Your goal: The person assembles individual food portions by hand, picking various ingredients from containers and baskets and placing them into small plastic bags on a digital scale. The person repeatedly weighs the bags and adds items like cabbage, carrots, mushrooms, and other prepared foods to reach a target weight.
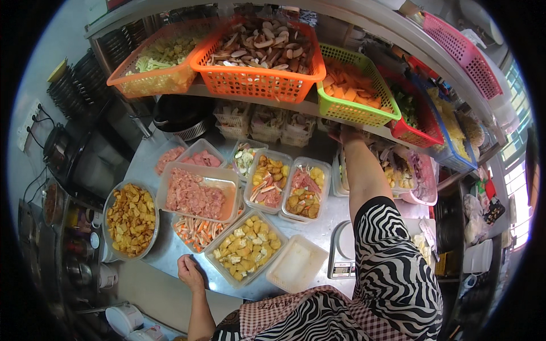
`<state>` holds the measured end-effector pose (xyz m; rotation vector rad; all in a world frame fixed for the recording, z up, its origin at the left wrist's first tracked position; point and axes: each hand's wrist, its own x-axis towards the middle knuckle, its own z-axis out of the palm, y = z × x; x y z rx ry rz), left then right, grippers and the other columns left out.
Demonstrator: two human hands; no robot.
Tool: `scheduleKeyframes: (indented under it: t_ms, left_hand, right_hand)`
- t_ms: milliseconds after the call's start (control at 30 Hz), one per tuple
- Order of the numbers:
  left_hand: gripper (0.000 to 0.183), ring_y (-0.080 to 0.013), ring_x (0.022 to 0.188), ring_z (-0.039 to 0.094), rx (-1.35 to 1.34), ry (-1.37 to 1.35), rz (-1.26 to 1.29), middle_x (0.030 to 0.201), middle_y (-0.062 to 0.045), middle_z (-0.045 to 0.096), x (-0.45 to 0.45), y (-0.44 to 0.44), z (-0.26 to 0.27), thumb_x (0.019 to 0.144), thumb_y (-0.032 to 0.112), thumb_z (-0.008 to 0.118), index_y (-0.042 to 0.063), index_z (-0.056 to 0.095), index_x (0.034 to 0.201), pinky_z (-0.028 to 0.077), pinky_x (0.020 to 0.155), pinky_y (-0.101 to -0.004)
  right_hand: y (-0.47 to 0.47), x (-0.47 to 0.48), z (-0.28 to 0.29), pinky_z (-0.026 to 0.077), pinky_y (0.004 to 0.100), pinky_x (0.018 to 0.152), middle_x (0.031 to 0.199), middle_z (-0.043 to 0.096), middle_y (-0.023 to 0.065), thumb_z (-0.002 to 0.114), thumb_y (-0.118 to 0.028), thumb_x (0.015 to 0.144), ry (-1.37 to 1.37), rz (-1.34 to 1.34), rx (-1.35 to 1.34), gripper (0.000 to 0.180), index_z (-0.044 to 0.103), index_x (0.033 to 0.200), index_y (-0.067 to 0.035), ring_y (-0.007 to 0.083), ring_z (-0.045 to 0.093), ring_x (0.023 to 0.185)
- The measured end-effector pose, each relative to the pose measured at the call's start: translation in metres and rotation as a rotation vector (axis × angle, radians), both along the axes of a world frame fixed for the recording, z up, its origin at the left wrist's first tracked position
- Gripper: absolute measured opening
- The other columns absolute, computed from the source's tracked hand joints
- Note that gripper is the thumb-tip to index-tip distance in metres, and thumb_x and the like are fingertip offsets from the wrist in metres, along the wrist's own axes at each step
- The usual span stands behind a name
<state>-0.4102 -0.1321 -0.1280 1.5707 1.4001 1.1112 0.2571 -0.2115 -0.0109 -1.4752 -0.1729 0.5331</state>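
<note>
My right hand (347,133) reaches to the back of the steel counter, under the shelf; its fingers are partly hidden, and what they touch cannot be made out. My left hand (190,271) rests at the counter's front edge with curled fingers, near a tub of crab sticks (197,232). Beside that are a tub of fried tofu pieces (247,249) and an empty translucent container (297,264). Behind them lies a tub of raw sliced meat (198,192), next to two filled containers of mixed food (268,179), (306,187). A digital kitchen scale (342,269) is partly covered by my right arm.
Overhead, a shelf holds an orange basket of sliced mushrooms (260,83), a green basket of carrot slices (360,108) and other baskets. A round bowl of fried pieces (130,219) stands at left. Small stacked containers (266,123) and a pink basket (422,198) are farther back and right.
</note>
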Motion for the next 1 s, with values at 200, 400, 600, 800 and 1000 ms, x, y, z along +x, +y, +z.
scheduleKeyframes:
  t_ms: [200,400,600,800,1000]
  left_hand:
    - [0.023,-0.0102,0.06,0.048,-0.052,0.052,0.007,0.066,-0.001,0.053,-0.006,0.0,-0.004,0.099,0.022,0.049,0.003,0.062,0.095,0.042,0.058,-0.0266]
    - [0.025,-0.0104,0.061,0.048,-0.053,0.103,-0.019,0.067,-0.001,0.052,0.005,-0.003,0.02,0.1,0.023,0.048,0.003,0.062,0.096,0.042,0.059,-0.0265]
    - [0.024,-0.0103,0.064,0.051,-0.048,0.154,0.006,0.068,-0.001,0.055,0.007,-0.004,0.022,0.1,0.023,0.049,0.003,0.062,0.097,0.044,0.061,-0.0269]
    - [0.024,-0.0106,0.063,0.051,-0.068,0.135,0.003,0.068,-0.002,0.055,0.005,-0.003,0.016,0.1,0.023,0.049,0.003,0.063,0.097,0.044,0.061,-0.0265]
    - [0.023,-0.0097,0.063,0.05,-0.067,0.088,0.007,0.068,-0.001,0.055,-0.001,-0.005,0.002,0.1,0.021,0.049,0.003,0.063,0.097,0.043,0.06,-0.0257]
  right_hand:
    - [0.022,-0.016,0.025,0.056,0.0535,0.066,0.1,0.062,0.0033,0.044,-0.036,0.099,0.102,-0.118,-0.162,0.026,0.048,0.122,-0.024,0.0236,0.062,0.084]
    - [0.013,-0.026,0.032,0.055,0.0534,0.068,0.099,0.062,0.0033,0.045,-0.037,0.098,0.113,-0.201,-0.214,0.025,0.05,0.12,-0.023,0.0232,0.061,0.086]
    - [0.013,-0.031,0.031,0.054,0.0533,0.07,0.099,0.062,0.0032,0.046,-0.037,0.098,0.13,-0.24,-0.255,0.025,0.051,0.118,-0.023,0.0227,0.06,0.088]
    - [0.016,-0.046,0.035,0.053,0.0532,0.073,0.098,0.061,0.0031,0.047,-0.038,0.097,0.157,-0.276,-0.282,0.025,0.053,0.116,-0.023,0.0222,0.059,0.09]
    - [0.027,-0.054,0.031,0.053,0.053,0.075,0.097,0.061,0.0031,0.047,-0.039,0.096,0.199,-0.296,-0.328,0.025,0.054,0.114,-0.022,0.0218,0.058,0.091]
